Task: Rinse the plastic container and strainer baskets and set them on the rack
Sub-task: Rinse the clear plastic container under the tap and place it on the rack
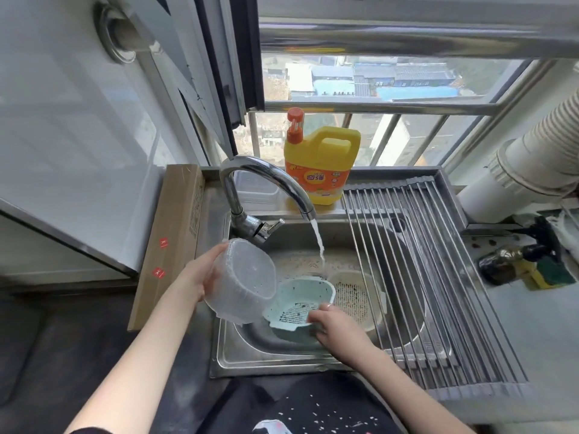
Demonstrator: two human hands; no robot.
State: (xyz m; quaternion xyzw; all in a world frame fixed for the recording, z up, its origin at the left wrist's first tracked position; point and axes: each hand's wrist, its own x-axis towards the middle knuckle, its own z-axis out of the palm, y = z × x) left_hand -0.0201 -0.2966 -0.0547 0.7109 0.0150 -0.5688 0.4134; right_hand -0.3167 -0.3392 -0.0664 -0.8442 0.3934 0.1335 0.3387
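Observation:
My left hand [200, 275] grips a clear plastic container [241, 280], tilted over the left side of the steel sink [282, 355]. My right hand [333, 324] holds the near rim of a pale green strainer basket [300, 300] low in the basin. A beige strainer basket [357, 292] lies in the sink just to the right of the green one, partly under the rack. Water runs from the faucet [266, 180] and falls between the two baskets. The roll-up metal rack [432, 277] spans the right half of the sink and carries nothing.
A yellow detergent bottle [319, 164] stands on the ledge behind the sink. A cardboard box [169, 242] leans along the sink's left edge. A sponge and scouring items [529, 267] sit on the counter at right, below a white duct [526, 164].

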